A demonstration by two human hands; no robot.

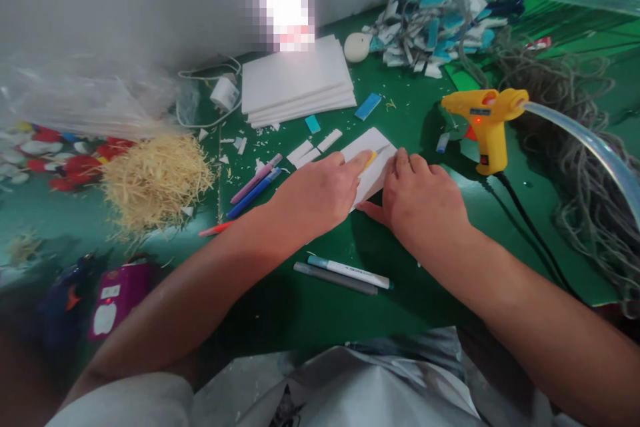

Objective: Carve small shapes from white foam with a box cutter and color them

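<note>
A small white foam piece (364,141) lies on the green mat (310,307) in the middle. My left hand (315,195) is closed round a yellow-handled craft knife (374,156), index finger stretched along it, the blade resting on the piece. My right hand (419,201) lies beside it, fingers curled down and pressing on the piece's right edge. Much of the piece is hidden under both hands. Narrow white strips (315,147) lie just left of it.
A yellow glue gun (486,121) stands to the right, its cord trailing toward me. A stack of white foam sheets (296,80) sits behind. Straw pile (156,180) at left, pens (256,181), two markers (345,275) in front, scrap heap (436,13), twine (575,167).
</note>
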